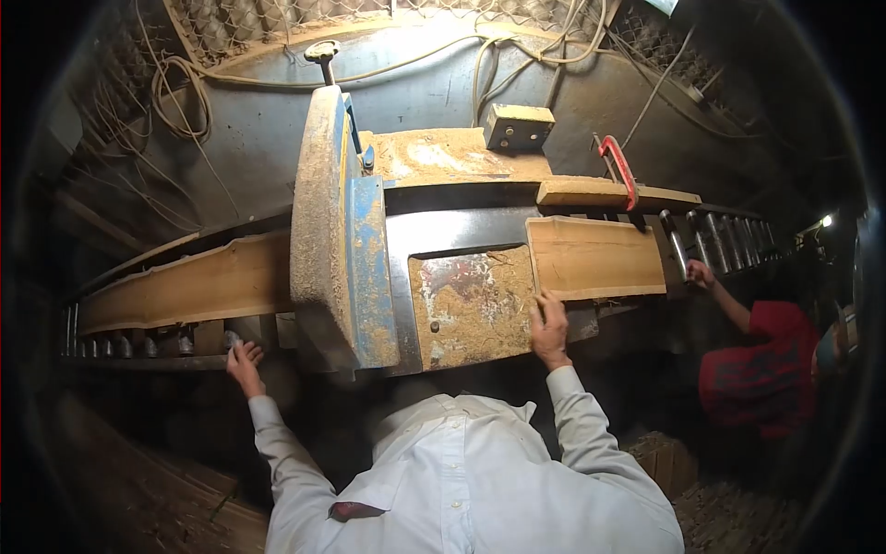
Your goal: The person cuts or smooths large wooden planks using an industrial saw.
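Note:
My left hand (245, 366) is at the front edge of the left roller conveyor (152, 346), fingers spread and holding nothing. Behind it, a long wooden board (185, 282) lies on the rollers, its right end hidden by the sawdust-coated machine housing (323, 222). My right hand (551, 331) is open, with fingers stretched at the near left corner of a second, shorter board (598, 258). It seems to touch that board's end. Left of this hand is a metal plate (471, 305) covered with sawdust.
A red clamp (618, 169) sits on a wooden fence (614, 193) behind the right board. A co-worker in a red shirt (761, 369) has a hand (701, 274) by the right rollers (724, 242). Behind are a control box (519, 127) and loose cables (415, 60).

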Demonstrator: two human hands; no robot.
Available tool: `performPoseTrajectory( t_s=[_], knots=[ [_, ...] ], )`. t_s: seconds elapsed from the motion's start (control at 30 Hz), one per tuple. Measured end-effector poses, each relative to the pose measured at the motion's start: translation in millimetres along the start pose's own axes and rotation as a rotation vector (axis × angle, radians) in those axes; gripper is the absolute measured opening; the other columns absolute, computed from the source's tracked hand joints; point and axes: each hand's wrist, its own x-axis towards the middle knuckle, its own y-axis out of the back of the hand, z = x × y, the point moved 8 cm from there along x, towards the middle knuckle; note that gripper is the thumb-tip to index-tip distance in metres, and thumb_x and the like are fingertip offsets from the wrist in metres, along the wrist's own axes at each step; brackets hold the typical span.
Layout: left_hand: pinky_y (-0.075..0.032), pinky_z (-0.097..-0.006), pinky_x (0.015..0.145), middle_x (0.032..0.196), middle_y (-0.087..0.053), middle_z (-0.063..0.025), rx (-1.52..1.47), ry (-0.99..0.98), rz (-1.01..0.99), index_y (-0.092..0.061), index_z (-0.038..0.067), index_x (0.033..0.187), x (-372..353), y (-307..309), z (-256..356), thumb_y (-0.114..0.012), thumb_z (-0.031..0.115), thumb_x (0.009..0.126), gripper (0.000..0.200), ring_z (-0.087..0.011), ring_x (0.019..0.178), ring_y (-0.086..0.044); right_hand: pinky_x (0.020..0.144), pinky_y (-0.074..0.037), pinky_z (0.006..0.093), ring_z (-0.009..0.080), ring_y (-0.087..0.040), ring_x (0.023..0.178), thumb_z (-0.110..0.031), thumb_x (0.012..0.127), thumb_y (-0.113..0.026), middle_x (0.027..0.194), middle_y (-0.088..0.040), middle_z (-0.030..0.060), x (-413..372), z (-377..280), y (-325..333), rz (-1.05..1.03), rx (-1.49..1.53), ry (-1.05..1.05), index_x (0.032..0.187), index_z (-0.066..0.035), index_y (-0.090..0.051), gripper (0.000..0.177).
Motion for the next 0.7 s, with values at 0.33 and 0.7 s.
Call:
performPoseTrajectory(
  t_s=[0.33,0.7],
  knots=[
    [-0.041,-0.0399,0.05,0.072,-0.045,-0.0026,-0.173,0.314,-0.062,-0.053,0.01,0.094,106.2,-35.6,-57.6,-0.064,0.043,0.087,0.036,-0.016,0.06,-0.047,0.111,-0.027,0.0509,0.0368,-0.039,0.131,-0.018,0.082,-0.065,0.133,-0.05,0.0192,-17.7,-21.5,-34.0,-0.263,-0.154,0.333,0.115,-0.003,-0.057,0.037],
    [-0.044,-0.0336,0.059,0.09,-0.064,-0.0078,-0.087,0.24,0.057,-0.057,0.001,0.115,73.2,-67.4,-29.2,-0.059,0.043,0.09,0.049,-0.0251,0.075,-0.061,0.115,-0.022,0.0476,0.0359,-0.033,0.136,-0.033,0.08,-0.067,0.14,-0.043,0.02,-18.8,-12.8,-38.6,-0.444,-0.118,0.405,0.128,-0.002,-0.05,0.059]
  ],
)
